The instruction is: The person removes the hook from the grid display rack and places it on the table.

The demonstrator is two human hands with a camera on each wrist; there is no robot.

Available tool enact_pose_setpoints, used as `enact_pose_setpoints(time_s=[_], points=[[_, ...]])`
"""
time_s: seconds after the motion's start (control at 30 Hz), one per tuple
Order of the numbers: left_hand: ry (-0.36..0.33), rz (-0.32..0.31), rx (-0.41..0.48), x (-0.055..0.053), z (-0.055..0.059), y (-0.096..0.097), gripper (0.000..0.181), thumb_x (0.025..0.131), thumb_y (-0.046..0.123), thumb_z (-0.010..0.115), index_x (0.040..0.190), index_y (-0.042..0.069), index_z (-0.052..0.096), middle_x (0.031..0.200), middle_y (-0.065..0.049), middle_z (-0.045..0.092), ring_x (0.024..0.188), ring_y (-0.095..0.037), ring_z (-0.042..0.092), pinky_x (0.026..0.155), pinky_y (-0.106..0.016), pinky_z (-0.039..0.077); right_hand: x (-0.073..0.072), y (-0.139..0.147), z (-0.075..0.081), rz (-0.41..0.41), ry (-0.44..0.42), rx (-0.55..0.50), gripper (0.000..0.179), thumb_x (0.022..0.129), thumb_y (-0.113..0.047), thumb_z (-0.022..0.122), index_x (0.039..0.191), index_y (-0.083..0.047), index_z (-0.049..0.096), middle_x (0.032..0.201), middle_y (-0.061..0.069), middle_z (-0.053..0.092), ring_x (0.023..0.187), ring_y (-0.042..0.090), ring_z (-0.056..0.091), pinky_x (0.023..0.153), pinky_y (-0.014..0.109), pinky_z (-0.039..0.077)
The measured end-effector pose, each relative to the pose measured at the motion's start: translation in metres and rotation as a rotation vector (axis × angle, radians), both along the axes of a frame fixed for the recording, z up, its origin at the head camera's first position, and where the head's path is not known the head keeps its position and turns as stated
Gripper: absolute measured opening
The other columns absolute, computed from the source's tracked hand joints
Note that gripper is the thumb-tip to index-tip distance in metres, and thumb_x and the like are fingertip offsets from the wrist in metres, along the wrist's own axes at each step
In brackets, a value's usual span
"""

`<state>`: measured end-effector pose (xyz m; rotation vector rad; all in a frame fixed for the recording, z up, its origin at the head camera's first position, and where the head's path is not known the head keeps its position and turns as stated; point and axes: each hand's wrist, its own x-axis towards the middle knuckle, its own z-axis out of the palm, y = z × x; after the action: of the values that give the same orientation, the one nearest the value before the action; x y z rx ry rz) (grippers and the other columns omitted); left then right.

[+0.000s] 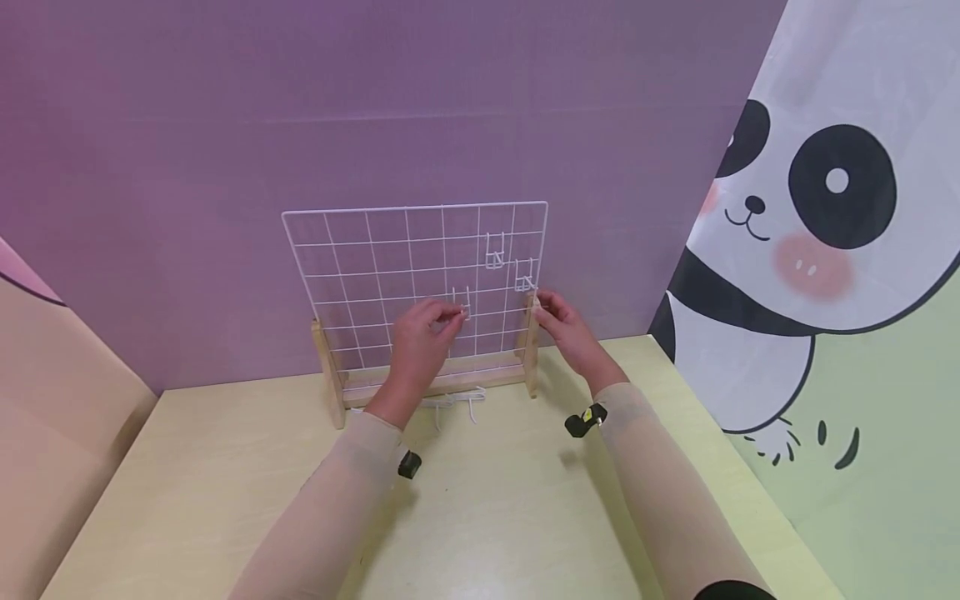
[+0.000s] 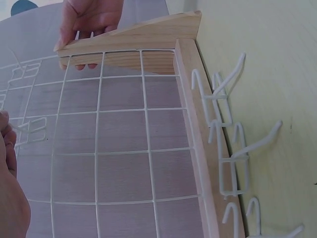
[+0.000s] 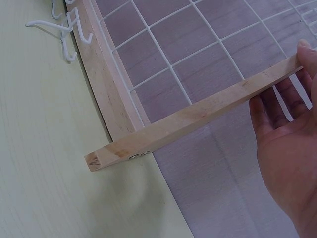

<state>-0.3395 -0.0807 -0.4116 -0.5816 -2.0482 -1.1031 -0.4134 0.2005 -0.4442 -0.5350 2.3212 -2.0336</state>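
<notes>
Purple backdrop behind, a panda curtain [image 1: 810, 217] at the right, and a pale table [image 1: 487, 508] on which a white wire grid [image 1: 375, 250] is stood upright in a wooden stand [image 1: 431, 379]. Three hooks are seen on the grid: two [image 1: 495, 252] [image 1: 525, 275] hung near its upper right, and a third hook [image 1: 462, 302] lower down, pinched against the wire by the left hand [image 1: 420, 337], fingers narrowed on it. The stand's right post [image 1: 532, 350] is steadied at its top by the right hand [image 1: 566, 329], fingers laid along the wood, thumb at the tip. More loose hooks [image 1: 457, 402] are left lying on the table just in front of the stand. By the look of it, the hanging is judged under way, not finished.
</notes>
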Motion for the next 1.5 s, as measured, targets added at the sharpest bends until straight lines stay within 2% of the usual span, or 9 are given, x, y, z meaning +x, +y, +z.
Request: enact_pose_setpoints(time_s=[0.4, 0.7, 1.0, 1.3, 1.5], points=[[0.086, -0.026, 0.027, -0.003, 0.008, 0.000, 0.006, 0.095, 0.000, 0.086, 0.101, 0.001, 0.083, 0.099, -0.011, 0.079, 0.093, -0.028, 0.078, 0.081, -0.035, 0.067, -0.001, 0.000, 0.001, 0.000, 0.010, -0.007, 0.042, 0.118, -0.024, 0.056, 0.156, -0.008, 0.053, 0.155, 0.015, 0.057, 0.149, 0.032, 0.049, 0.131, 0.051, 0.033], [0.066, -0.036, -0.012, 0.003, 0.008, 0.000, 0.008, 0.097, 0.003, 0.086, 0.105, 0.003, 0.084, 0.100, -0.009, 0.079, 0.091, -0.024, 0.077, 0.080, -0.039, 0.067, -0.001, 0.000, 0.000, -0.004, 0.012, -0.013, 0.043, 0.118, -0.024, 0.057, 0.157, -0.007, 0.053, 0.155, 0.017, 0.057, 0.149, 0.033, 0.049, 0.131, 0.052, 0.033], [0.053, -0.069, -0.058, 0.004, 0.001, 0.002, 0.007, 0.096, 0.001, 0.085, 0.102, 0.001, 0.082, 0.101, -0.009, 0.079, 0.090, -0.024, 0.076, 0.079, -0.039, 0.066, -0.001, -0.001, 0.000, -0.010, 0.004, -0.004, 0.042, 0.118, -0.024, 0.057, 0.156, -0.008, 0.053, 0.155, 0.015, 0.057, 0.150, 0.032, 0.049, 0.131, 0.050, 0.034], [0.033, -0.094, -0.118, 0.006, -0.003, 0.006, 0.008, 0.097, 0.000, 0.084, 0.103, 0.002, 0.082, 0.100, -0.008, 0.078, 0.091, -0.022, 0.076, 0.080, -0.035, 0.066, 0.002, -0.001, 0.001, -0.006, -0.015, -0.011, 0.044, 0.119, -0.024, 0.055, 0.159, -0.007, 0.051, 0.160, 0.016, 0.054, 0.153, 0.033, 0.045, 0.132, 0.051, 0.032], [0.031, -0.096, -0.172, 0.006, -0.006, 0.008, 0.007, 0.098, 0.003, 0.085, 0.104, 0.002, 0.083, 0.101, -0.007, 0.078, 0.092, -0.023, 0.077, 0.082, -0.034, 0.066, 0.002, 0.000, 0.001, 0.000, -0.016, -0.019, 0.043, 0.118, -0.024, 0.057, 0.158, -0.009, 0.053, 0.156, 0.014, 0.056, 0.150, 0.032, 0.048, 0.131, 0.051, 0.033]])
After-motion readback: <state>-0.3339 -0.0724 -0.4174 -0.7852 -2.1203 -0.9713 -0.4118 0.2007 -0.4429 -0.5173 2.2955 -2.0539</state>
